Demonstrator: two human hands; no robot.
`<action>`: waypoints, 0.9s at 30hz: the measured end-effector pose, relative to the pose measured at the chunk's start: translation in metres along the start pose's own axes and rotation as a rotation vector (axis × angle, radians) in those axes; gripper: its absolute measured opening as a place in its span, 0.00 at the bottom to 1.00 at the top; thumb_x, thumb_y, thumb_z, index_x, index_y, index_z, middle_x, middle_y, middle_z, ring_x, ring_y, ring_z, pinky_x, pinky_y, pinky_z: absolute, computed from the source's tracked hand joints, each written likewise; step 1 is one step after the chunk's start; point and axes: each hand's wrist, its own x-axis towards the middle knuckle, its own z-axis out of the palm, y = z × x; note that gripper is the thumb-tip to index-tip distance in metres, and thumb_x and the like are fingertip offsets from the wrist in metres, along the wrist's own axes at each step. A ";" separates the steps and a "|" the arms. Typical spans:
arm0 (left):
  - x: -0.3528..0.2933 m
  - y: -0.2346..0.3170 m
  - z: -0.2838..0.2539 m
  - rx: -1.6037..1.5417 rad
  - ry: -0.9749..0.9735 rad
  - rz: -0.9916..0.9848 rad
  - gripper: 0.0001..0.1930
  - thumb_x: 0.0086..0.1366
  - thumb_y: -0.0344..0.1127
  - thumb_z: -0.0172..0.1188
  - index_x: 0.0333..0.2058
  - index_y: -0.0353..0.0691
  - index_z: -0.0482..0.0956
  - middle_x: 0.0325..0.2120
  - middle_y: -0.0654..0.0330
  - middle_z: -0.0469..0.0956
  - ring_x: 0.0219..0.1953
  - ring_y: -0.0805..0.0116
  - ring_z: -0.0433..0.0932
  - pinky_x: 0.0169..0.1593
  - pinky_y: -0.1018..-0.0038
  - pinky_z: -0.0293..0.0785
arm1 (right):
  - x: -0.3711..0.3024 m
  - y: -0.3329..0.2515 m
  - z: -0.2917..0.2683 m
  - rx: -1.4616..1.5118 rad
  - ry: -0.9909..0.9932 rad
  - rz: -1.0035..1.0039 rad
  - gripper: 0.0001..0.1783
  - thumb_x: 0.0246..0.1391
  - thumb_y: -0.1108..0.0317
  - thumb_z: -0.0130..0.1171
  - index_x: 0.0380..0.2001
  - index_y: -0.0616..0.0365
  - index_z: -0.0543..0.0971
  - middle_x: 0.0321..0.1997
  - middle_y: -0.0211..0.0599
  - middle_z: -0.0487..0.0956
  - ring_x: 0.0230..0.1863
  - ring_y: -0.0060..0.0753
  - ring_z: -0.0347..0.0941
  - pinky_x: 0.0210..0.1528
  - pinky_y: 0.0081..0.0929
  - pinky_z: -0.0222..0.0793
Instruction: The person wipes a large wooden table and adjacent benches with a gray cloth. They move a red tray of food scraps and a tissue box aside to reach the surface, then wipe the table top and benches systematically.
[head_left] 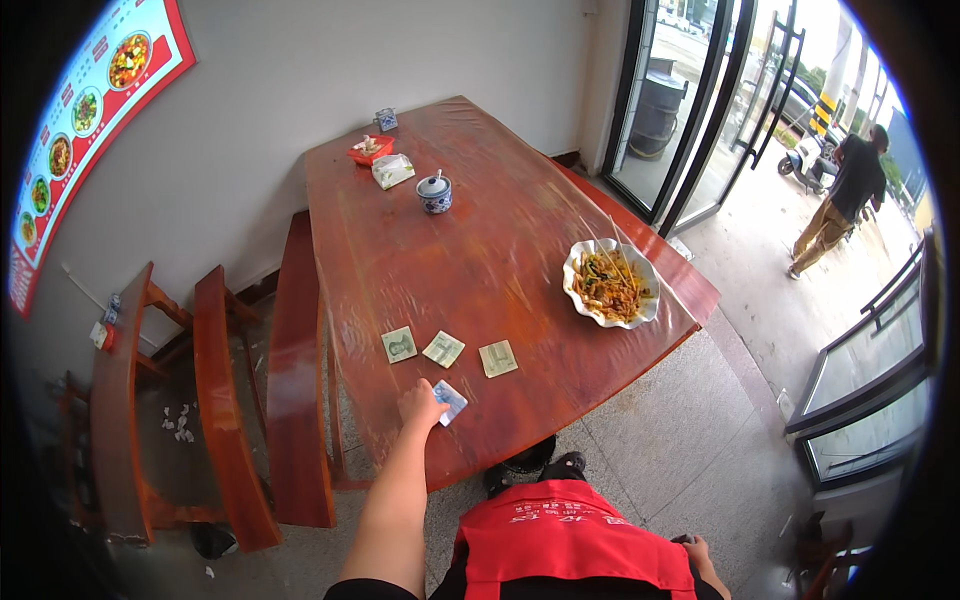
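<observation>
My left hand (421,404) reaches over the near end of the brown table (400,260), its fingertips closed on a folded blue banknote (450,402). Just beyond it, three folded green banknotes lie apart in a loose row: one at the left (398,345), a tilted one in the middle (443,349) and one at the right (497,359). Low at my right side, by the red apron (570,540), my right hand (697,553) is curled with something small and dark at its fingers, too little of it showing to name.
A scalloped white bowl (648,305) of noodles with chopsticks stands near the right edge. Farther back are a blue-and-white lidded jar (434,194), a tissue pack (393,172) and a red tray (371,150). Benches (300,380) line the left. Outside the glass door (740,130), a person walks.
</observation>
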 end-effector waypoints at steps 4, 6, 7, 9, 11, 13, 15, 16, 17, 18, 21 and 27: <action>0.007 -0.006 0.009 -0.577 0.034 0.327 0.09 0.44 0.38 0.65 0.21 0.42 0.75 0.22 0.60 0.72 0.28 0.65 0.72 0.34 0.67 0.68 | 0.022 -0.015 0.012 -0.132 -0.016 -0.027 0.32 0.38 0.62 0.54 0.50 0.63 0.66 0.52 0.52 0.67 0.56 0.47 0.61 0.55 0.33 0.59; 0.027 -0.005 0.003 -0.710 0.228 0.409 0.09 0.44 0.35 0.65 0.22 0.39 0.75 0.24 0.60 0.70 0.29 0.65 0.70 0.35 0.68 0.67 | 0.027 -0.043 0.013 0.077 -0.016 -0.056 0.31 0.36 0.67 0.55 0.49 0.62 0.67 0.48 0.53 0.71 0.51 0.46 0.66 0.51 0.34 0.63; 0.047 -0.016 0.012 -0.698 0.322 0.395 0.09 0.44 0.35 0.65 0.21 0.38 0.75 0.31 0.57 0.71 0.35 0.62 0.69 0.39 0.69 0.67 | 0.019 -0.079 0.009 0.167 -0.050 -0.119 0.30 0.35 0.72 0.54 0.49 0.63 0.68 0.44 0.51 0.73 0.47 0.42 0.70 0.47 0.32 0.66; 0.056 -0.001 -0.008 -0.508 0.494 0.414 0.08 0.46 0.35 0.64 0.21 0.39 0.75 0.36 0.54 0.70 0.42 0.58 0.68 0.43 0.68 0.66 | -0.020 -0.145 -0.021 0.328 0.012 -0.124 0.28 0.34 0.77 0.51 0.46 0.64 0.69 0.40 0.45 0.75 0.43 0.36 0.71 0.44 0.29 0.67; 0.070 0.014 -0.007 -0.349 0.430 0.287 0.07 0.48 0.34 0.62 0.21 0.40 0.74 0.37 0.53 0.70 0.43 0.56 0.68 0.43 0.65 0.67 | 0.008 -0.140 -0.023 0.325 0.086 -0.216 0.26 0.34 0.76 0.51 0.44 0.60 0.72 0.37 0.41 0.76 0.40 0.34 0.71 0.43 0.28 0.67; 0.072 0.028 -0.010 -0.215 0.268 0.130 0.05 0.50 0.33 0.59 0.22 0.40 0.73 0.38 0.52 0.70 0.42 0.54 0.69 0.42 0.63 0.68 | 0.010 -0.161 -0.035 0.319 0.063 -0.213 0.28 0.34 0.77 0.52 0.46 0.60 0.70 0.40 0.43 0.75 0.43 0.36 0.71 0.45 0.29 0.66; 0.073 0.032 -0.006 -0.262 0.204 0.122 0.04 0.52 0.32 0.57 0.24 0.40 0.72 0.35 0.52 0.71 0.39 0.52 0.71 0.40 0.62 0.69 | 0.019 -0.163 -0.035 0.341 0.074 -0.239 0.28 0.34 0.77 0.52 0.47 0.59 0.71 0.40 0.43 0.75 0.43 0.36 0.71 0.45 0.29 0.66; 0.074 0.031 -0.004 -0.286 0.172 0.116 0.04 0.52 0.32 0.56 0.25 0.40 0.71 0.33 0.52 0.72 0.37 0.51 0.72 0.38 0.61 0.69 | 0.020 -0.162 -0.036 0.294 0.078 -0.230 0.28 0.34 0.76 0.53 0.46 0.59 0.71 0.40 0.43 0.75 0.43 0.36 0.71 0.45 0.29 0.66; 0.080 0.018 0.003 -0.344 0.229 0.229 0.05 0.54 0.31 0.54 0.28 0.39 0.69 0.27 0.51 0.72 0.32 0.49 0.73 0.36 0.60 0.69 | 0.017 -0.168 -0.036 0.254 0.081 -0.236 0.28 0.33 0.76 0.53 0.46 0.59 0.71 0.41 0.43 0.75 0.43 0.36 0.71 0.45 0.29 0.67; 0.080 0.014 -0.002 -0.378 0.280 0.213 0.07 0.53 0.31 0.54 0.31 0.40 0.68 0.26 0.50 0.72 0.32 0.49 0.73 0.36 0.59 0.69 | 0.015 -0.165 -0.037 0.219 0.095 -0.227 0.28 0.33 0.76 0.53 0.46 0.59 0.71 0.41 0.44 0.75 0.43 0.36 0.71 0.45 0.29 0.67; 0.088 -0.017 -0.019 -0.491 0.400 0.132 0.17 0.53 0.30 0.55 0.43 0.41 0.64 0.27 0.48 0.74 0.33 0.48 0.73 0.36 0.59 0.69 | 0.020 -0.148 -0.027 0.163 0.033 -0.185 0.28 0.34 0.75 0.56 0.47 0.58 0.71 0.41 0.45 0.75 0.44 0.37 0.71 0.46 0.29 0.67; 0.100 -0.055 -0.047 -0.171 0.112 -0.055 0.22 0.49 0.37 0.62 0.44 0.43 0.69 0.35 0.50 0.75 0.39 0.55 0.75 0.39 0.64 0.71 | 0.036 -0.122 -0.014 0.103 -0.018 -0.181 0.29 0.33 0.74 0.57 0.47 0.59 0.70 0.41 0.46 0.75 0.45 0.39 0.71 0.46 0.30 0.67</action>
